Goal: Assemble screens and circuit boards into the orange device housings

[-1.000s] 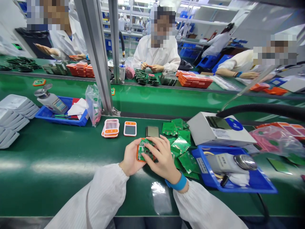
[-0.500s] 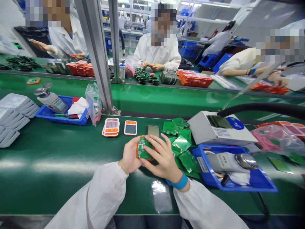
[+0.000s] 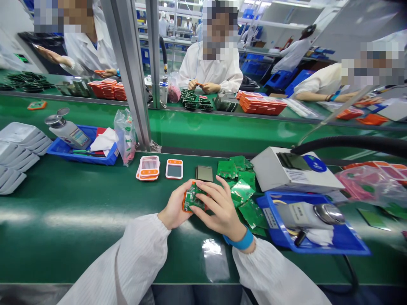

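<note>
Between my hands is a green circuit board [image 3: 190, 198] set in an orange frame, its component side facing up. My left hand [image 3: 175, 206] is closed around the left side of it. From the right, my right hand [image 3: 221, 208] reaches over the board, thumb at the lower edge and fingertips on its face, partly covering it. Just beyond the fingers lies a small stack of grey display panels [image 3: 204, 173]. Loose green circuit boards [image 3: 252, 213] are heaped beside my right hand. An orange-and-white frame with a screen [image 3: 174, 169] and a stack of similar frames [image 3: 148, 168] lie farther back.
A blue tray [image 3: 321, 248] with a metal-topped bottle stands right, before a white box [image 3: 270, 178]. Another blue tray [image 3: 85, 159] and white plastic trays [image 3: 19, 146] are left. A clear plastic sheet [image 3: 216, 264] lies near the front edge. Co-workers sit across the green belt [image 3: 203, 131].
My right thumb has moved up onto the board's lower edge, and the fingers have shifted slightly right, uncovering more of its face. An orange-framed board on the belt has moved left.
</note>
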### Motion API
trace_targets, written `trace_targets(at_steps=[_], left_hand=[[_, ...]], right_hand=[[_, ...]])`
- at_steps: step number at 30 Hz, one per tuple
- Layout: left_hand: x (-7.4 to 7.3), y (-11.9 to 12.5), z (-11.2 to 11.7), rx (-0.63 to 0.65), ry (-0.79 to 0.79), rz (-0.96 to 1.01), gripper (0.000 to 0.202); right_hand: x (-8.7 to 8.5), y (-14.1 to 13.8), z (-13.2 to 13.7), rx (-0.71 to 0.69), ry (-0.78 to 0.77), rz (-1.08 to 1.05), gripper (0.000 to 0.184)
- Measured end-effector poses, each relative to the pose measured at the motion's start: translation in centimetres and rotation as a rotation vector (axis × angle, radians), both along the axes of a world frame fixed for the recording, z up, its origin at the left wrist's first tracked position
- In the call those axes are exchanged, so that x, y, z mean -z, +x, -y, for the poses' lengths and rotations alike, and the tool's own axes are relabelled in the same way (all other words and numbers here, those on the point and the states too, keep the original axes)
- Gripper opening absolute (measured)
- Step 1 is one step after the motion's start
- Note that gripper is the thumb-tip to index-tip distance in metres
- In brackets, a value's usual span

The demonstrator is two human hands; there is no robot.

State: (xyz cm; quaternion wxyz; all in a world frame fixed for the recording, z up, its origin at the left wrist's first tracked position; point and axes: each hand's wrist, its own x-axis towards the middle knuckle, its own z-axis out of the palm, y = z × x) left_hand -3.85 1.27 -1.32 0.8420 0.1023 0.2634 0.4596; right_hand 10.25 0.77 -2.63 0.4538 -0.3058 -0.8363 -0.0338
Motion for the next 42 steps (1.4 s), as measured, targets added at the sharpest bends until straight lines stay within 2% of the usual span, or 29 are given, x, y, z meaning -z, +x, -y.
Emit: trace_targets(at_steps=[7,13,17,22,29,33,38,42], left_hand=[[-0.3,0.1,0.2,0.057,0.034,-0.039,0.011],[0.0,0.1,0.0,-0.001,-0.058,0.010,0.012],[-0.1,-0.1,-0.3,-0.015,-0.088,0.006,0.023],[-0.6,-0.3,-0.4,-0.019,-0.083,-0.019,0.032],[-0.7,-0.4,-0.3,-0.055,-0.126,-0.053,0.028],[-0.2,-0.6,-0.4,-0.050,-0.124,-0.041,0.023],[0.5,-0.7,-0.6,0.003,-0.052,-0.042,0.013],[0.2,-0.9,-0.2,0.028,0.047,-0.086,0.026]], right_hand=[[0.0,-0.1,0.0,0.038,0.015,-0.098,0.021],[-0.1,-0.1,0.2,0.022,-0.004,-0.007,0.025],[-0.3,0.0,0.2,0.008,-0.034,0.077,0.032],[-0.4,0.0,0.2,0.008,-0.025,0.107,0.022],[-0.3,0.1,0.2,0.005,-0.096,0.184,0.027],[-0.3,0.4,-0.1,-0.042,-0.157,0.208,0.025],[-0.1,0.7,-0.5,-0.129,-0.170,0.122,0.026],[0.5,0.5,-0.4,-0.189,-0.141,-0.057,0.038]])
